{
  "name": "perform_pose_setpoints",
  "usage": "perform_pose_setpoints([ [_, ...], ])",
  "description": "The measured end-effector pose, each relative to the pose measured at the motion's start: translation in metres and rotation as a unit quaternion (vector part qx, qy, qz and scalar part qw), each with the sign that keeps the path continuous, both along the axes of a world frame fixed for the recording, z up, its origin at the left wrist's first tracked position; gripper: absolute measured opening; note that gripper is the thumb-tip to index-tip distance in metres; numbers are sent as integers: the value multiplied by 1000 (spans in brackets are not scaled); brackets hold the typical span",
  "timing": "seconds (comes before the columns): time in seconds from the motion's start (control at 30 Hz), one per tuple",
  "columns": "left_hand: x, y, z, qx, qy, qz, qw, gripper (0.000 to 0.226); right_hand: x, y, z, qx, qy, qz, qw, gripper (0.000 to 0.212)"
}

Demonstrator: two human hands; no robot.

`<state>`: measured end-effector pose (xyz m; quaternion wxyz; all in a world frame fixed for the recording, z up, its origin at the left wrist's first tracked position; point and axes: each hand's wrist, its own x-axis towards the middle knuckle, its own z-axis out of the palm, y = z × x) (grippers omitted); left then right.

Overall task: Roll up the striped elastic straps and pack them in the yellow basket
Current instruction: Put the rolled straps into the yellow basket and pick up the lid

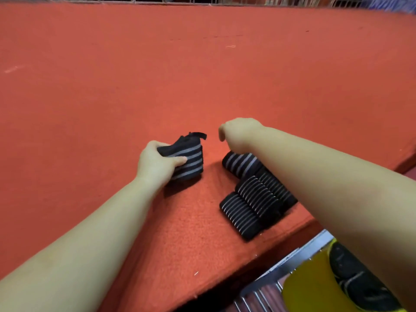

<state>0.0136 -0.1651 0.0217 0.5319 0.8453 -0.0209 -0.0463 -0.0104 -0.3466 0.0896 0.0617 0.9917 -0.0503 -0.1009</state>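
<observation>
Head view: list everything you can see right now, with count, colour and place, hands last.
Table: one, red felt top, fills most of the view.
Strap in hand: one, black with grey stripes, partly rolled, black end tab sticking up, centre.
Rolled straps: about four, black with grey stripes, clustered at the table's near edge, partly hidden by the right forearm.
Basket: one, yellow, below the table edge, dark rolls inside.
Metal rack: grey, beside the basket.
Left hand: grips the strap.
Right hand: loosely curled above the rolls, holding nothing.
</observation>
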Motion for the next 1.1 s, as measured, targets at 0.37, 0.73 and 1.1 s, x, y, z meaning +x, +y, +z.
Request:
perform_pose_setpoints([
  [0.37, -8, 0, -21, 51, -45, -26, 997, 33, 21, -4, -41, -197, 191, 10, 962, 50],
  [0.73, -18, 21, -14, 4, -28, 15, 999, 33, -3, 28, -37, -230, 70, 201, 950, 57],
  [1.1, -34, 140, 11, 93, 12, 18, 995, 35, -39, 158, -45, 127, -41, 266, 955, 36],
])
